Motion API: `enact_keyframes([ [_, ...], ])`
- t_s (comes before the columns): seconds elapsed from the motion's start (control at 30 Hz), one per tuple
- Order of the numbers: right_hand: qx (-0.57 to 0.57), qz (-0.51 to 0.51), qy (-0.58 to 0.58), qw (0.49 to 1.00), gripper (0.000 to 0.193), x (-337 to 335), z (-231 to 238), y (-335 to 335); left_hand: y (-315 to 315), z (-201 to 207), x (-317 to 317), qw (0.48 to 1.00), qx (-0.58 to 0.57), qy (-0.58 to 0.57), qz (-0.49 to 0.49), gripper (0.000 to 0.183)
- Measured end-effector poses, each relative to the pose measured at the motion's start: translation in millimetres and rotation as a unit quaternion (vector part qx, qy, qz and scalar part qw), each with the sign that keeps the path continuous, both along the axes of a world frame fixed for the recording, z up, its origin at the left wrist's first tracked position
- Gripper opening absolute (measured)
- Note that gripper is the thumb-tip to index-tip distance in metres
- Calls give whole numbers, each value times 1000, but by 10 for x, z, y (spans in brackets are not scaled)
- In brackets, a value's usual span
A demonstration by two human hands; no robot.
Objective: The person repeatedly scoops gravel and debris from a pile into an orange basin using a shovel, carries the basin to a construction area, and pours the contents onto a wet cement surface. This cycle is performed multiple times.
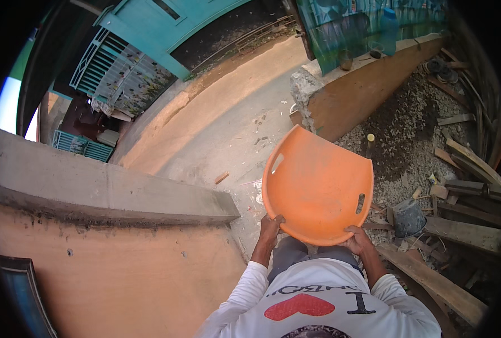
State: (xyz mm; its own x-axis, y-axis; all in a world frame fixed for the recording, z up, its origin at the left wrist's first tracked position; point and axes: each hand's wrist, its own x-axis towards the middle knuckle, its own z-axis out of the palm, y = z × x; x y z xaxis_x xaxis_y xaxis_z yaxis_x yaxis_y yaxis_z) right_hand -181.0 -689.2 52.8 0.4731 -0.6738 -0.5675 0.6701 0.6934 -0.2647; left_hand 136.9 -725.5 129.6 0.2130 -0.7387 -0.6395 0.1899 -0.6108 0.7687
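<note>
In front of my waist is an orange plastic scoop pan (318,183), wide and shallow, with a straight open edge on its far right side. A slot is cut through its wall on the left and another on the right, and only faint dusty marks show inside. My left hand (271,230) is closed on the near left part of the rim. On the near right, my right hand (357,239) grips the same rim; some of its fingers are hidden under the pan.
A concrete-topped wall (115,191) runs along the left. Ahead right stands a broken low wall (363,90), with gravel (408,124) behind it. A grey bucket (409,218) and several loose planks (470,231) lie to the right. Beyond the paved lane (222,112) is a turquoise gate (149,34).
</note>
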Motion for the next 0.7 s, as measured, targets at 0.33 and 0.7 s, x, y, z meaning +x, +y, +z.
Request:
enact_keyframes([
  [0.33, 8, -276, -21, 961, 56, -627, 341, -87, -1286, -258, -139, 994, -40, 3, -97, 68],
  [0.7, 43, -581, 70, 810, 33, -935, -211, 312, -3584, 220, -764, 841, -217, -376, -322, 57],
])
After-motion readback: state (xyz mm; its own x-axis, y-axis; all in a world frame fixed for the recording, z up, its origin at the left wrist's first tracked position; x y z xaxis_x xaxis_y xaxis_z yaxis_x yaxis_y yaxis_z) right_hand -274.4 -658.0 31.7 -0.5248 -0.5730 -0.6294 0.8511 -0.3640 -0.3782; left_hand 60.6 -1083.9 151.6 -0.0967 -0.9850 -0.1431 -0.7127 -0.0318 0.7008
